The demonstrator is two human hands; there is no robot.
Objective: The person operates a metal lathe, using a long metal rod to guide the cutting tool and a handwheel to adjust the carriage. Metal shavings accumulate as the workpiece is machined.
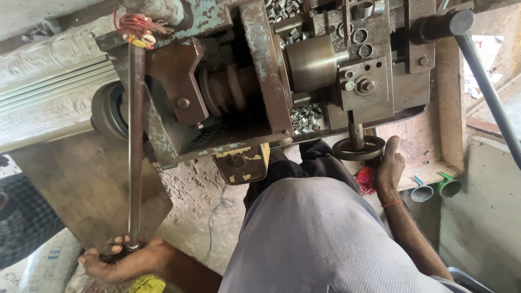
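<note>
I look down on a worn green-painted lathe-like machine [260, 65]. My left hand [122, 260] grips the lower end of a long rusty metal lever rod [135, 141] that runs up to the machine's top left. My right hand [388, 163] rests on the rim of a small black handwheel [358, 147] under the machine's right side. Several small shiny metal rings [306, 116] lie in the machine bed and more sit in a tray at the top. My grey-clad torso fills the lower middle.
A brass-coloured chuck [312, 61] sits mid-machine. A long grey bar handle [488, 89] slants down the right edge. Green and blue plastic pieces [434, 190] lie on a wooden ledge at right. A steel plate [87, 190] leans at left, above sacks.
</note>
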